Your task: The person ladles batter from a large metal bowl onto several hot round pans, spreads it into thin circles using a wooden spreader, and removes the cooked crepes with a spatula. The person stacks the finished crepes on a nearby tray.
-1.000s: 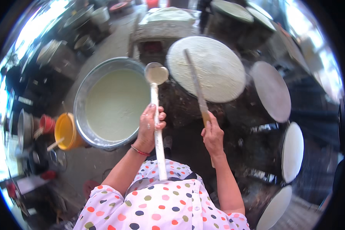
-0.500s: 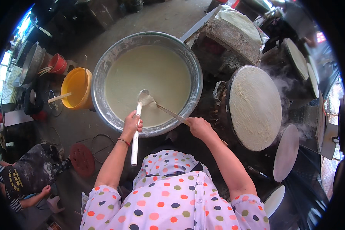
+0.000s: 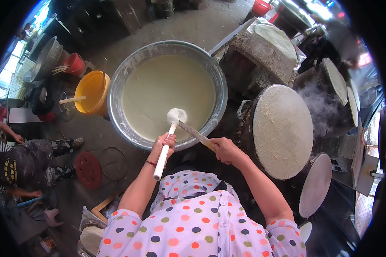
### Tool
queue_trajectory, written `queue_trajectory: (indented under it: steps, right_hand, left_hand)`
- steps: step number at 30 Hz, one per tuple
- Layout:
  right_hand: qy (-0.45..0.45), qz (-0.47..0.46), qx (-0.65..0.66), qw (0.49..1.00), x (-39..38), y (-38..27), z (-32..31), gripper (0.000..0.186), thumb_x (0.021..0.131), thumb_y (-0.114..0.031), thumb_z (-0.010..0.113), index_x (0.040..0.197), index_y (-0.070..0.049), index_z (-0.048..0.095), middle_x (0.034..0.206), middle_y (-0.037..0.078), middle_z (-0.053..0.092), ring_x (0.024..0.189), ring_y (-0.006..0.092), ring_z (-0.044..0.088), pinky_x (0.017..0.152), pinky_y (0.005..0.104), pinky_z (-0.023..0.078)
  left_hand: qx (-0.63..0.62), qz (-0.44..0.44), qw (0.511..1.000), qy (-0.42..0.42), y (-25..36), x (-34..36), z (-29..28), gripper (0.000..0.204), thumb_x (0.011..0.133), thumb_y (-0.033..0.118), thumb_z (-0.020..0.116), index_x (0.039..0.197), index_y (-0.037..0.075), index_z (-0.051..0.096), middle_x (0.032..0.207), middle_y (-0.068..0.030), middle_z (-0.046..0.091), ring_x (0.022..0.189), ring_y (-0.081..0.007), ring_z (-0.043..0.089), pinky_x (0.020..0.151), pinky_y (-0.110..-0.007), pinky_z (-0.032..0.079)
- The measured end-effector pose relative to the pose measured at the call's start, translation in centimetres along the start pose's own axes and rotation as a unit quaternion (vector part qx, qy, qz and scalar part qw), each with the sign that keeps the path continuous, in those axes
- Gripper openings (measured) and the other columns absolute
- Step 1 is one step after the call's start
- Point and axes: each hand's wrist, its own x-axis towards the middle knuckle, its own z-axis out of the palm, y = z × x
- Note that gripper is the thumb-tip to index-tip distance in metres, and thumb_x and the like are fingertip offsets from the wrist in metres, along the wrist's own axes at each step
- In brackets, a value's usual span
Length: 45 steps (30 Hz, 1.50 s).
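Note:
My left hand (image 3: 163,144) is wrapped round the white tubular handle of a ladle (image 3: 161,160). The ladle's batter-coated head is over the near part of a large metal basin (image 3: 116,100), which holds pale, runny batter (image 3: 167,83). In my right hand (image 3: 226,150) is the handle of a long, flat spatula (image 3: 196,134). Its blade slants up across the basin's near rim, and its tip meets the ladle's head or lies just beside it. Whether the ladle's bowl is full I cannot tell.
Right of the basin is a round griddle (image 3: 283,130) covered with pale batter; steam drifts behind it. A bare round disc (image 3: 315,185) stands near it. On the left are a yellow bucket (image 3: 85,93) with a stick and a seated person (image 3: 23,165) in a dark apron.
The ladle's head has shifted right over the basin, and its handle slants more. Both hands have moved with their tools, the right hand slightly nearer my body. The view has shifted a little.

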Motion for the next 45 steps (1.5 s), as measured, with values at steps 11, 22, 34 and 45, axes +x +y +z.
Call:
queue_trajectory:
  steps: [11,22,34,45]
  right_hand:
    - [0.113,-0.254,0.192,0.941,-4.7,-5.7,-2.6,0.033,0.097,-0.021,0.049,0.127,-0.008,0.057,0.060,0.003,0.052,0.045,0.0079,0.047,0.039,0.0253,0.039]
    - [0.414,-0.480,0.051,0.772,-3.2,-8.6,-2.7,0.033,0.092,-0.015,0.057,0.124,-0.023,0.060,0.071,0.009,0.062,0.057,0.0210,0.061,0.054,0.0338,0.047]
    - [0.676,-0.288,-0.129,0.666,-5.7,7.7,-2.8,0.044,0.077,-0.016,0.072,0.117,-0.033,0.065,0.070,0.002,0.050,0.059,0.0188,0.056,0.050,0.0337,0.048]
    - [0.812,-0.009,0.073,0.579,-22.8,33.7,12.2,0.046,0.077,-0.008,0.073,0.119,-0.026,0.065,0.073,0.004,0.052,0.060,0.0209,0.058,0.052,0.0339,0.050]
  left_hand:
    - [0.119,0.108,0.952,-0.261,-4.0,-9.9,18.2,0.022,0.102,0.023,0.041,0.091,0.003,0.037,0.063,0.0022,0.032,0.041,-0.0041,0.028,0.032,-0.016,0.033]
    - [0.402,0.425,0.785,-0.204,-5.6,-13.8,24.4,0.020,0.101,0.022,0.044,0.113,0.007,0.044,0.077,-0.0018,0.042,0.047,-0.0024,0.031,0.034,-0.014,0.031]
    - [0.063,-0.163,0.961,-0.213,-12.8,-7.0,20.6,0.022,0.102,0.021,0.036,0.090,0.003,0.036,0.070,-0.0016,0.035,0.050,-0.0091,0.036,0.034,-0.024,0.041]
    - [0.006,-0.468,0.883,-0.005,-44.1,-1.5,15.1,0.008,0.096,0.005,0.039,0.091,-0.001,0.037,0.085,-0.0078,0.039,0.056,-0.0111,0.048,0.035,-0.026,0.045]
